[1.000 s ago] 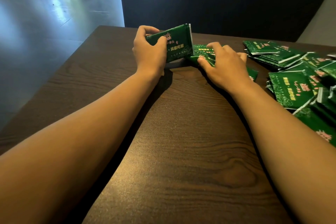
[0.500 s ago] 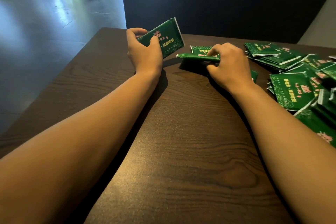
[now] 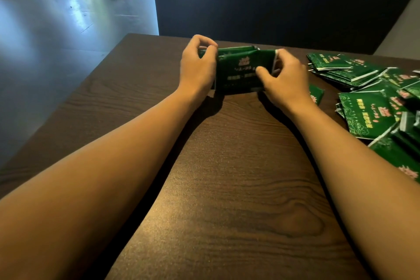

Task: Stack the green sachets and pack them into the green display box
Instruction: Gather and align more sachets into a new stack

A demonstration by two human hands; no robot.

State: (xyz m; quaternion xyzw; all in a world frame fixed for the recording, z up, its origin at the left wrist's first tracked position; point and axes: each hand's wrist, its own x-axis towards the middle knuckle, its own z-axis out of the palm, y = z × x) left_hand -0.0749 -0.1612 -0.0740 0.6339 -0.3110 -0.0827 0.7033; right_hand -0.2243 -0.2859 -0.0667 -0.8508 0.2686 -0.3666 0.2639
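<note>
At the far end of the counter [image 3: 227, 188], both hands, left [image 3: 197, 68] and right [image 3: 284, 77], squeeze a stack of green sachets [image 3: 241, 70] upright to line up its edges.

Both hands grip the stack [image 3: 243, 70] upright on the table [image 3: 227, 166]. Right of grip: loose sachets [image 3: 368, 111] crowd the tabletop. Left & near side: bare wood.
</note>
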